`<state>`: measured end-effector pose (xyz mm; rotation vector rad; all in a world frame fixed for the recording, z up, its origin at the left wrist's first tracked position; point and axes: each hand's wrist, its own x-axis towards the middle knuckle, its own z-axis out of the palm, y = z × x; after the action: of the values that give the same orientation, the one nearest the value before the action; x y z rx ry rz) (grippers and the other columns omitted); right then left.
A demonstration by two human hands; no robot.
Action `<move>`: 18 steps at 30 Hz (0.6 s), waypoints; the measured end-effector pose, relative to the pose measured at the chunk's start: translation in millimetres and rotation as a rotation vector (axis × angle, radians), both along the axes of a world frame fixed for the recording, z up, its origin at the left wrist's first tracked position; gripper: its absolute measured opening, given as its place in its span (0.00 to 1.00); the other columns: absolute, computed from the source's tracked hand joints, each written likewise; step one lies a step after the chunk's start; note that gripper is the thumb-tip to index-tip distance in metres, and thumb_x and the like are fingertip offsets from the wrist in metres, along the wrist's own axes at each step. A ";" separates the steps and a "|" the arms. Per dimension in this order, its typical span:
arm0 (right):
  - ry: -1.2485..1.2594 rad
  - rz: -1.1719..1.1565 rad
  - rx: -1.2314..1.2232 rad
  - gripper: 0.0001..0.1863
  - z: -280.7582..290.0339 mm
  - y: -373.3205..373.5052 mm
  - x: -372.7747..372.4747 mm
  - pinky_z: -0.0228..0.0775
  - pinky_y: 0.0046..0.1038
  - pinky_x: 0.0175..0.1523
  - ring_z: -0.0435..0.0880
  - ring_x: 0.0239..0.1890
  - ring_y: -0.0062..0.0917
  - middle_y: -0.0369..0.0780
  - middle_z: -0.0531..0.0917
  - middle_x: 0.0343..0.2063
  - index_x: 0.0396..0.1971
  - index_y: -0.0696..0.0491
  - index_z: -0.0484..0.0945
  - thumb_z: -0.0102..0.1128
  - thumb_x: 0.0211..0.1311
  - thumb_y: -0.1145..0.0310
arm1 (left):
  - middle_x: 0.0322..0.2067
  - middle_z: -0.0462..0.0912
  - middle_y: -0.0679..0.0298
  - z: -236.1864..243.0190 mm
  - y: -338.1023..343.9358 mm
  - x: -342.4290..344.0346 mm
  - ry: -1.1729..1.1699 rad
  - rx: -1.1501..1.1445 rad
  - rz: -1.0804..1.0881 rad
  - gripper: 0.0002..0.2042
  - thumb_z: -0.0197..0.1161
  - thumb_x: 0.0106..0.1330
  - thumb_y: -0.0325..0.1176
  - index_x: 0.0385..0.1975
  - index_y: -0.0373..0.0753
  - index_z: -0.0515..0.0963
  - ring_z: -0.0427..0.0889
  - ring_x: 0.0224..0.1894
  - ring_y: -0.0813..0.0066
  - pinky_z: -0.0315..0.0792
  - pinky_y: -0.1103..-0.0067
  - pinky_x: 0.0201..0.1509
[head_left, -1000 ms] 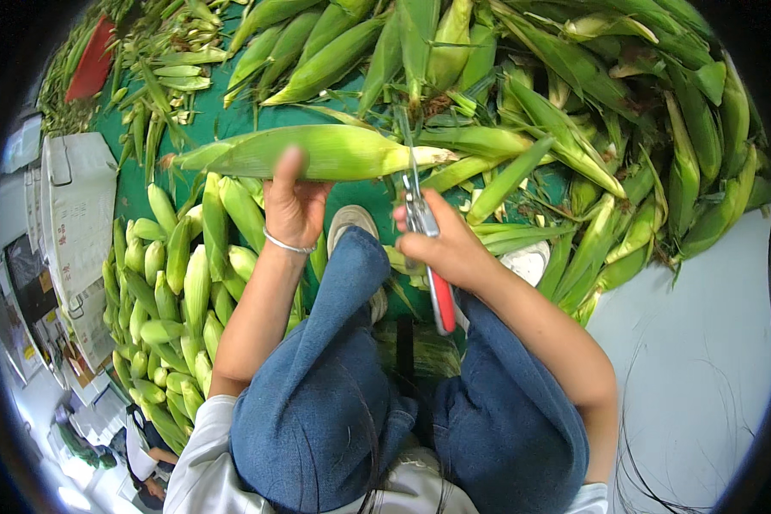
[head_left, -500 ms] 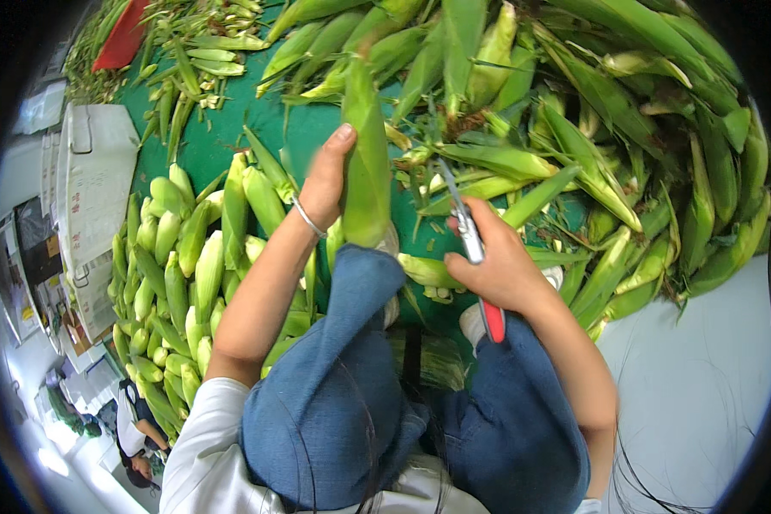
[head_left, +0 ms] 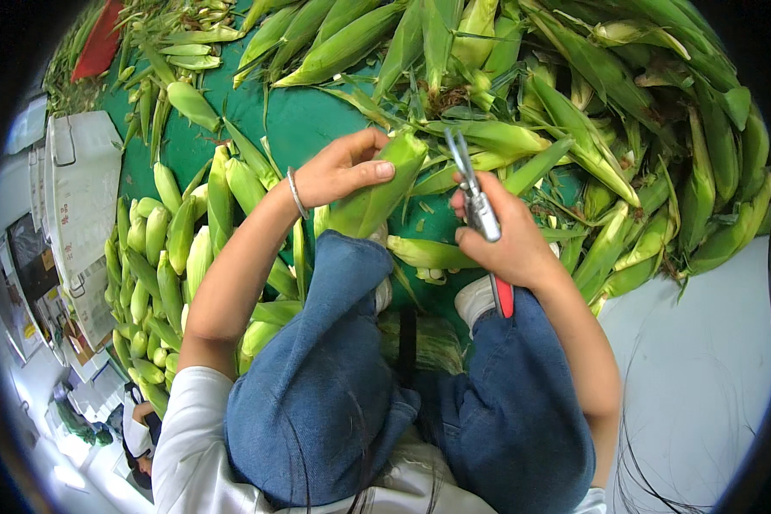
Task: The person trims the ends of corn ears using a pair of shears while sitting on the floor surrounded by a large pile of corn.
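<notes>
My left hand, a bracelet on its wrist, is closed around an ear of corn in its green husk. The ear leans up to the right, with a blunt pale end at the top, above my denim-covered knee. To its right, my right hand grips pruning shears with a red handle. Their metal blades point up and away, apart from the ear. Between and beyond my hands lies another husked ear on the green surface.
A big heap of unhusked corn fills the far right. Trimmed ears are piled at the left. Husk scraps and a red object lie far left, near white crates. Another person is at lower left.
The ear in my left hand has tilted rightward, and its long upper end no longer shows. A green piece now appears near the scraps at far left. The shears have turned more upright.
</notes>
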<state>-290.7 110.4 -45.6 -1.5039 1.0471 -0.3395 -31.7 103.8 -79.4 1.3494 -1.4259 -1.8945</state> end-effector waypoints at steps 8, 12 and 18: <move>-0.199 0.183 0.189 0.25 -7.6 7.9 -1.2 0.67 0.26 0.35 0.74 0.27 0.26 0.39 0.74 0.27 0.46 0.56 0.67 0.57 0.42 0.74 | 0.40 0.78 0.63 3.1 4.0 1.9 0.151 0.398 -0.349 0.23 0.48 0.62 0.44 0.50 0.31 0.70 0.73 0.42 0.75 0.66 0.79 0.49; -0.275 -0.319 0.312 0.20 -1.7 18.7 -4.4 0.66 0.21 0.30 0.71 0.23 0.16 0.32 0.73 0.24 0.44 0.57 0.68 0.57 0.47 0.75 | 0.38 0.78 0.60 11.5 -1.7 27.9 -0.444 -0.080 -0.483 0.27 0.48 0.64 0.56 0.43 0.35 0.73 0.75 0.39 0.71 0.69 0.74 0.46; -0.216 -0.223 0.149 0.39 -13.0 10.5 10.2 0.64 0.30 0.53 0.73 0.46 0.28 0.40 0.73 0.39 0.50 0.57 0.61 0.73 0.40 0.56 | 0.37 0.76 0.62 9.2 5.4 17.5 -0.101 -0.075 0.233 0.20 0.47 0.67 0.49 0.43 0.37 0.72 0.74 0.43 0.72 0.68 0.77 0.48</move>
<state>-280.6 120.9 -58.6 -1.1917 1.0439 -0.5562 -14.2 109.2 -70.3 1.5212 -1.3074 -1.6301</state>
